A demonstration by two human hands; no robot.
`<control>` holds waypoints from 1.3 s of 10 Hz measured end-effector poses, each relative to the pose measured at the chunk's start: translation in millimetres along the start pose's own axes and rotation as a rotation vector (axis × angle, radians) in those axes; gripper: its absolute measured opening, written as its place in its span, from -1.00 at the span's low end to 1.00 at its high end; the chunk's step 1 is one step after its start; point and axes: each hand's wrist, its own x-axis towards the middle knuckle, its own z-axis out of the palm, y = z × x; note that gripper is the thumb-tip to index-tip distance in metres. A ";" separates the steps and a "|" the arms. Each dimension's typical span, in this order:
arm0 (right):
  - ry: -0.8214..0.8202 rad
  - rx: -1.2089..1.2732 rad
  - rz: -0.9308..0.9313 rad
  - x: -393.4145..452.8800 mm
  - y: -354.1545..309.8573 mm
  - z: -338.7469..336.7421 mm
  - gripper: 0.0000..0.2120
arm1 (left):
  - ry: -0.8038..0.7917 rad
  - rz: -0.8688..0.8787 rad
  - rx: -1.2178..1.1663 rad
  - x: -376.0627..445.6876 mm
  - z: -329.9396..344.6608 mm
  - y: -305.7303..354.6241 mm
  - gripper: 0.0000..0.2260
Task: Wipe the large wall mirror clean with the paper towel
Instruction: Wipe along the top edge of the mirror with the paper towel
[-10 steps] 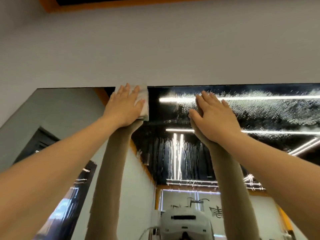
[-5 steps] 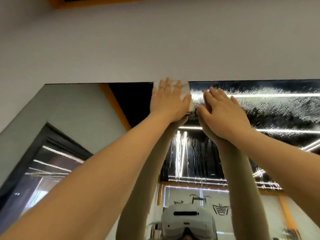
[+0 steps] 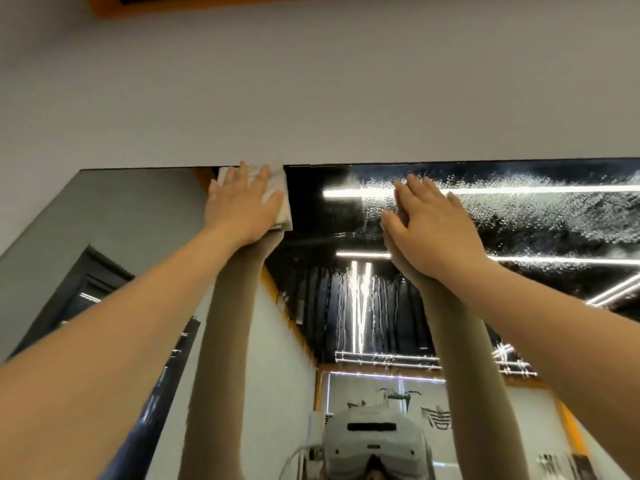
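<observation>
Left hand (image 3: 244,206) lies flat, fingers straight and close together, palm pressing the folded paper towel (image 3: 280,199) against the mirror (image 3: 138,216) — no pinch, no curl, just pressure. Towel sits under that palm at the very top edge of the glass, its white corners showing past the fingertips above and along the thumb side to the right of the hand. Fingertips reach up to the line where glass meets the grey wall (image 3: 311,98) above. Right hand (image 3: 433,226) is to the right of the towel hand and apart from it, also flat and spread slightly, palm on bare glass, holding nothing. Glass directly right of the towel looks dark and streak-free in a narrow band; from the right hand onward to the right it is covered in fine droplets (image 3: 536,209) — below, between the two hands, thin vertical runs (image 3: 360,306) trail down. Left of the towel hand the glass reflects a plain grey wall surface. Both forearms are mirrored under their hands. Below the hands, low in the reflection, a white headset (image 3: 372,441) shows on the person's head.
</observation>
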 end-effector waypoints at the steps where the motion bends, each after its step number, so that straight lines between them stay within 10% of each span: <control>1: 0.007 0.003 0.002 0.2 0.5 1.0 -0.44 | -0.003 -0.054 -0.011 1.9 1.4 17.3 -0.47; 4: 0.031 0.005 -0.006 1.3 0.4 2.3 -0.46 | 0.041 0.131 -0.055 -9.4 7.7 117.9 -0.46; 13: 0.068 0.151 0.016 -8.1 6.4 -17.2 -0.61 | 0.045 0.160 -0.065 -17.1 11.1 116.8 -0.46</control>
